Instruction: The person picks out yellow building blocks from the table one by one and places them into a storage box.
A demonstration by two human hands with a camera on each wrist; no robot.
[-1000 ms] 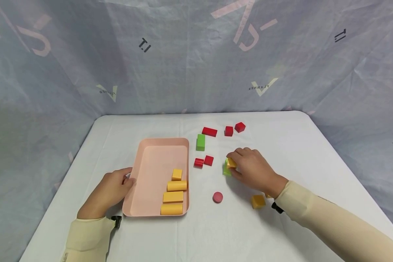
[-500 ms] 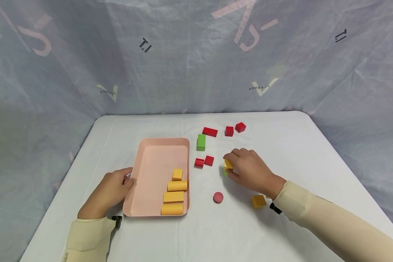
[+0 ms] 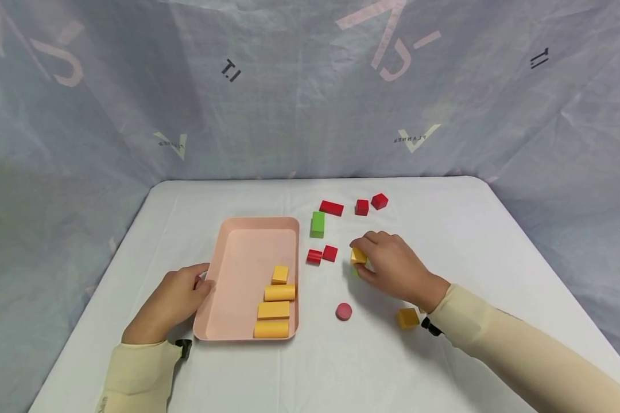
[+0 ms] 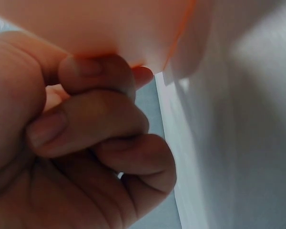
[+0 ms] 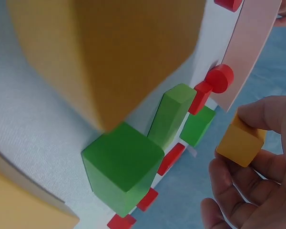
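My left hand (image 3: 173, 301) grips the left rim of a pink tray (image 3: 250, 249); in the left wrist view its curled fingers (image 4: 95, 119) sit under the tray's edge. My right hand (image 3: 398, 267) pinches a yellow cube (image 3: 359, 256) between thumb and fingers. In the right wrist view this yellow cube (image 5: 240, 143) is held apart from the blocks on the cloth. Below it in the head view, a light green block (image 3: 356, 272) is mostly hidden. Inside the tray, along its right side, lie a small yellow block (image 3: 280, 275), two yellow cylinders (image 3: 279, 293) and a yellow rectangular block (image 3: 273, 311).
Right of the tray lie a green block (image 3: 317, 225), a red cylinder (image 3: 314, 257), a red square block (image 3: 330, 253) and a pink-red disc (image 3: 343, 311). Farther back are a red bar (image 3: 332, 207) and two red cubes (image 3: 361, 207). Another yellow block (image 3: 407, 318) sits near my right sleeve.
My right hand has shifted slightly left with the yellow cube, which now covers more of the light green block. My left hand and the tray have stayed in place.
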